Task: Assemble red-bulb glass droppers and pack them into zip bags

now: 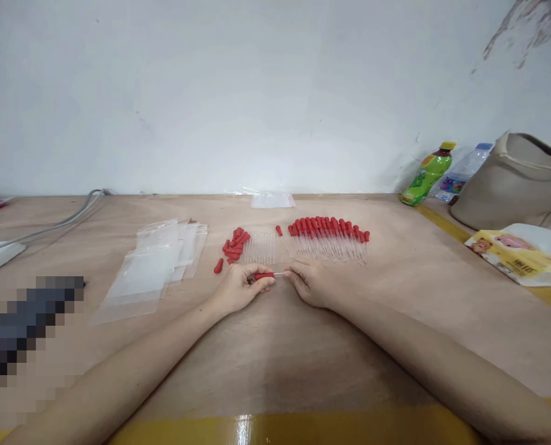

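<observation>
Between thumb and fingers, my left hand (243,287) pinches a red rubber bulb (263,275). A clear glass dropper tube (279,274) sticks out of the bulb to the right, and my right hand (310,283) pinches its other end. Just beyond my left hand lie a small pile of loose red bulbs (236,243) and a row of bare glass tubes (259,247). Past my right hand, many droppers with red bulbs (328,232) lie side by side, bulbs toward the wall. One single dropper (279,232) lies a little left of that row.
Clear zip bags (152,266) overlap at the left, and another bag (273,199) lies by the wall. A grey cable (66,219) and a pixelated dark object (25,327) are farther left. At right stand a green bottle (427,176), a clear bottle (465,173), a beige bag (511,185) and a tissue pack (511,253).
</observation>
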Demonstrator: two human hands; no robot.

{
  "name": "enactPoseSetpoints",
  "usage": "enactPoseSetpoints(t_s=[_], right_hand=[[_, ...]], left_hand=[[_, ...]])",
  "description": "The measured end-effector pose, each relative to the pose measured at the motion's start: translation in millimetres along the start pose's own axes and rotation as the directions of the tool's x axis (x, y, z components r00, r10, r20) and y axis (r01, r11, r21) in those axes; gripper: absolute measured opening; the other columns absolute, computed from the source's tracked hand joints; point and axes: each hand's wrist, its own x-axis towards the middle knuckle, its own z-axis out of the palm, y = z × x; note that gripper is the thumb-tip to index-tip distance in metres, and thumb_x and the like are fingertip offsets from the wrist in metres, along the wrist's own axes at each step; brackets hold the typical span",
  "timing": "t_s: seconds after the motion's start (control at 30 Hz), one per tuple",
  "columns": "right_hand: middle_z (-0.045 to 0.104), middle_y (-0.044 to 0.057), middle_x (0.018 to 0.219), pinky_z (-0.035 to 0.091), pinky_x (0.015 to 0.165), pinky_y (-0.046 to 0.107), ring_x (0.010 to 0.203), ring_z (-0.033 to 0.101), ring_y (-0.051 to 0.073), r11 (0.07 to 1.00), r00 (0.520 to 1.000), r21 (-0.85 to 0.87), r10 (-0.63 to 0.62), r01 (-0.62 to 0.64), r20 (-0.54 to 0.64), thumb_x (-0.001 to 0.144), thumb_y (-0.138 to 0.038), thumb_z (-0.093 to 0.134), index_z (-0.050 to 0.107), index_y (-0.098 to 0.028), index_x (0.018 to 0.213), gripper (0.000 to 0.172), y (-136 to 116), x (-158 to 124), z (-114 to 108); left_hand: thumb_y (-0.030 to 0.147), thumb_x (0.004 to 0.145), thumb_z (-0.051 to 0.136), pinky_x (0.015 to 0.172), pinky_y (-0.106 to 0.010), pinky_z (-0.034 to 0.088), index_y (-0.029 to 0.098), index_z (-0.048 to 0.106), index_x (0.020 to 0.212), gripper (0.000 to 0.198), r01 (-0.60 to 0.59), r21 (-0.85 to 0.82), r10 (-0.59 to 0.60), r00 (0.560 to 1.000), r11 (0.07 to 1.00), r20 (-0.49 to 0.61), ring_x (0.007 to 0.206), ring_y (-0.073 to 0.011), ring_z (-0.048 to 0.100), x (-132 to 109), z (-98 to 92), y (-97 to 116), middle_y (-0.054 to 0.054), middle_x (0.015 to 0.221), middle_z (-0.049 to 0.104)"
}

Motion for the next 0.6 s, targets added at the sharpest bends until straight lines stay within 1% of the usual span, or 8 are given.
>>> enactPoseSetpoints(t_s=[0.07,0.17,0.23,0.27,0.33,0.4,0.5,0.6], right_hand=[[0.059,0.005,0.076,0.039,0.065,0.023,0.071,0.053,0.013,1.000,1.000,0.002,0.001,-0.001,0.024,0.089,-0.023,0.037,0.059,-0.015,0.082,0.024,-0.4,0.1,-3.7],[0.062,0.006,0.079,0.039,0.071,0.027,0.077,0.053,0.015,0.996,0.995,-0.071,-0.048,0.054,0.083,0.086,-0.022,0.042,0.061,-0.015,0.085,0.020,0.9,-1.2,-10.5],[0.064,0.006,0.080,0.038,0.072,0.029,0.078,0.054,0.017,0.993,0.993,-0.105,-0.042,0.053,0.108,0.084,-0.021,0.046,0.063,-0.015,0.084,0.018,3.0,-1.7,-16.5],[0.064,0.006,0.079,0.038,0.071,0.028,0.076,0.054,0.016,0.995,0.994,-0.096,0.001,0.009,0.107,0.083,-0.020,0.046,0.064,-0.016,0.083,0.018,4.4,-1.3,-19.7],[0.065,0.004,0.075,0.039,0.064,0.025,0.067,0.055,0.014,0.988,0.985,-0.040,0.154,-0.151,0.080,0.081,-0.020,0.046,0.064,-0.016,0.082,0.018,8.4,2.3,-25.8],[0.064,0.002,0.068,0.038,0.057,0.022,0.060,0.055,0.012,0.943,0.943,0.002,0.332,-0.332,0.025,0.080,-0.023,0.047,0.063,-0.016,0.076,0.018,13.3,10.0,-29.6],[0.063,0.003,0.063,0.038,0.056,0.023,0.061,0.058,0.015,0.857,0.858,-0.056,0.508,-0.512,-0.075,0.079,-0.032,0.048,0.061,-0.016,0.064,0.026,20.1,27.5,-27.2],[0.064,0.007,0.069,0.040,0.059,0.027,0.071,0.060,0.021,0.760,0.785,-0.202,0.609,-0.618,-0.112,0.080,-0.037,0.044,0.062,-0.016,0.064,0.033,23.2,46.3,-16.1]], left_hand=[[0.037,0.074,0.060,0.057,-0.025,0.050,0.015,0.065,0.086,0.026,0.009,0.019,-0.009,1.000,1.000,-0.023,0.061,-0.0147,0.062,0.5,-0.5,-0.7,-0.004,0.070,0.066],[0.038,0.072,0.062,0.057,-0.025,0.049,0.015,0.065,0.087,0.028,0.023,0.072,-0.018,0.998,0.997,-0.059,0.061,-0.0152,0.061,1.6,-2.6,-0.7,-0.004,0.069,0.066],[0.039,0.070,0.064,0.055,-0.024,0.048,0.015,0.063,0.095,0.034,0.041,0.074,-0.037,0.997,0.996,-0.062,0.060,-0.0147,0.060,2.4,-4.2,0.3,-0.004,0.068,0.066],[0.038,0.069,0.065,0.055,-0.024,0.047,0.015,0.061,0.100,0.039,0.050,0.061,-0.046,0.997,0.997,-0.062,0.059,-0.0138,0.059,2.8,-4.9,0.9,-0.004,0.071,0.066],[0.037,0.068,0.066,0.055,-0.023,0.047,0.016,0.056,0.108,0.046,0.056,0.037,-0.054,0.996,0.998,-0.071,0.058,-0.0118,0.058,3.7,-5.6,1.6,-0.005,0.082,0.065],[0.037,0.068,0.066,0.056,-0.023,0.047,0.016,0.056,0.108,0.046,0.042,0.057,-0.037,0.996,0.997,-0.086,0.059,-0.0107,0.057,4.4,-5.5,1.6,-0.006,0.090,0.064],[0.036,0.073,0.060,0.054,-0.022,0.044,0.016,0.062,0.094,0.029,0.002,0.157,0.009,0.998,0.988,-0.068,0.060,-0.0113,0.055,4.9,-5.2,1.4,-0.004,0.078,0.063],[0.034,0.076,0.056,0.051,-0.020,0.041,0.016,0.063,0.076,0.019,-0.045,0.222,0.057,0.997,0.974,-0.050,0.058,-0.0108,0.053,4.2,-5.7,4.0,-0.002,0.070,0.061]])
